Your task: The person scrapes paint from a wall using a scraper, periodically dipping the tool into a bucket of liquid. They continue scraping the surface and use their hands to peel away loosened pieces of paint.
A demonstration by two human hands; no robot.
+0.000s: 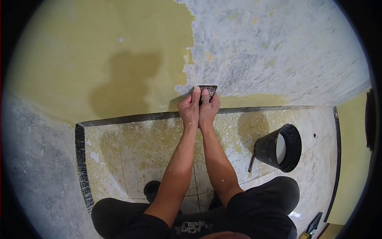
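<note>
My left hand (190, 104) and my right hand (209, 105) are side by side, both closed round a paint scraper (208, 88) with a wide dark blade. Both thumbs lie along the scraper, and its handle is hidden in my fingers. The blade's edge is at the wall, just right of the ragged border of the yellow-green paint (151, 44). Above and to the right of the blade stretches a bare grey-white patch (246, 51). A strip of yellow paint (250, 100) runs low on the wall, right of my hands.
A black bucket (260, 148) with whitish contents stands on the floor at the right, a thin stick-like object (251, 163) beside it. Paint flakes litter the tiles (131, 159). A dark baseboard (139, 118) edges the wall. Dark tools (314, 223) lie at the lower right.
</note>
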